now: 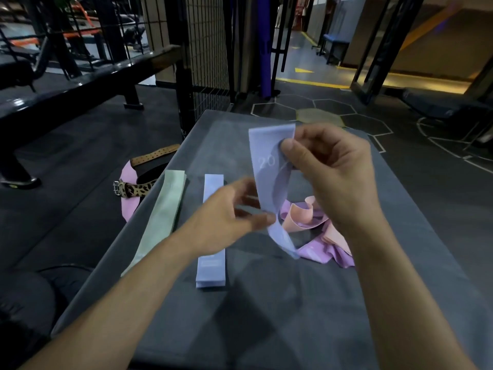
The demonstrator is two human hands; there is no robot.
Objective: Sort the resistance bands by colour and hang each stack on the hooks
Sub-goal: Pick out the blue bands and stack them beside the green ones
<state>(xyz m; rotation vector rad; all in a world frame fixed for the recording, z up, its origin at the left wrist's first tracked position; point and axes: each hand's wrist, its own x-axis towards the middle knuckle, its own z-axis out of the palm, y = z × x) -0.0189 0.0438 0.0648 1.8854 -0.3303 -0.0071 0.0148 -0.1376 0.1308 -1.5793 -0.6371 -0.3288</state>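
Note:
A lavender-blue band (pixel 268 166) marked "20" hangs twisted above the grey bench (pixel 266 303). My right hand (pixel 330 172) pinches its upper end between thumb and fingers. My left hand (pixel 229 217), blurred, pinches its lower part. A flat stack of lavender-blue bands (pixel 211 268) lies on the bench under my left hand. Left of it lies a stack of pale green bands (pixel 162 217). A loose heap of pink and peach bands (pixel 314 228) sits to the right, partly behind my right wrist.
A pink band (pixel 127 188), a leopard-print belt (pixel 133 188) and a tan belt (pixel 154 155) lie on the floor left of the bench. A black wire grid panel (pixel 205 49) stands beyond the bench's far end, with a purple strip (pixel 265 49) hanging beside it.

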